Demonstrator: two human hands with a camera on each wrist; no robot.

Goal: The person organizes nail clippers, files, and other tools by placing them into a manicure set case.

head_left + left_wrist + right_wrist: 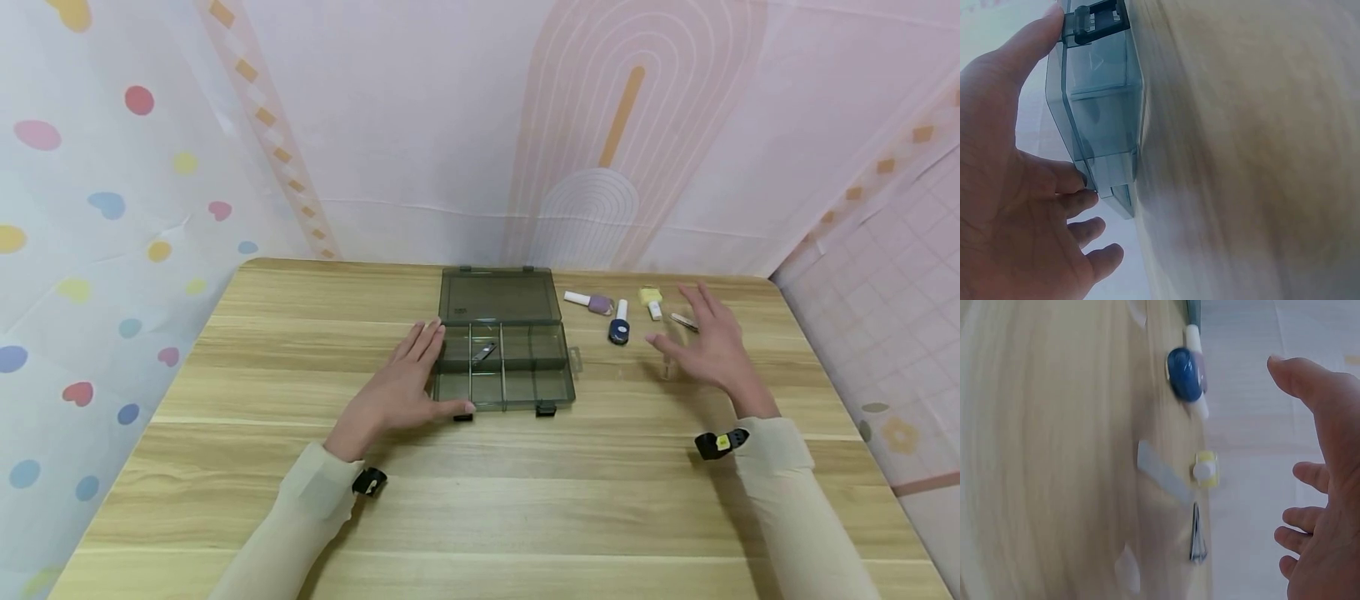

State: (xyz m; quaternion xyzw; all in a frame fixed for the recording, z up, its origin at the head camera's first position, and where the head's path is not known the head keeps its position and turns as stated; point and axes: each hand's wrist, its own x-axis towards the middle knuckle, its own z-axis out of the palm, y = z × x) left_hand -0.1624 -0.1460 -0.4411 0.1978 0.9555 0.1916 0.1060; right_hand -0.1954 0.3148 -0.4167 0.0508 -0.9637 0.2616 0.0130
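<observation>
My left hand (401, 392) rests at the left side of a dark translucent divided box (562, 387), thumb by a front latch (1100, 22) and fingers along the wall. The lid (498, 296) lies folded back. A small metal nail clipper (484, 353) lies in a middle compartment. My right hand (708, 342) hovers with fingers spread and nothing in it. Below it are a slim silver metal tool (1197, 537) and a clear flat strip (1160, 472). A yellow nail polish bottle (650, 297) with a white cap stands out just left of that hand.
Between box and right hand lie a purple nail polish bottle (600, 304) and a dark blue nail polish bottle (618, 331), both white-capped. Small pale translucent pieces (1127, 569) show on the wooden table (480, 517). A patterned cloth (420, 125) hangs behind the table's back edge.
</observation>
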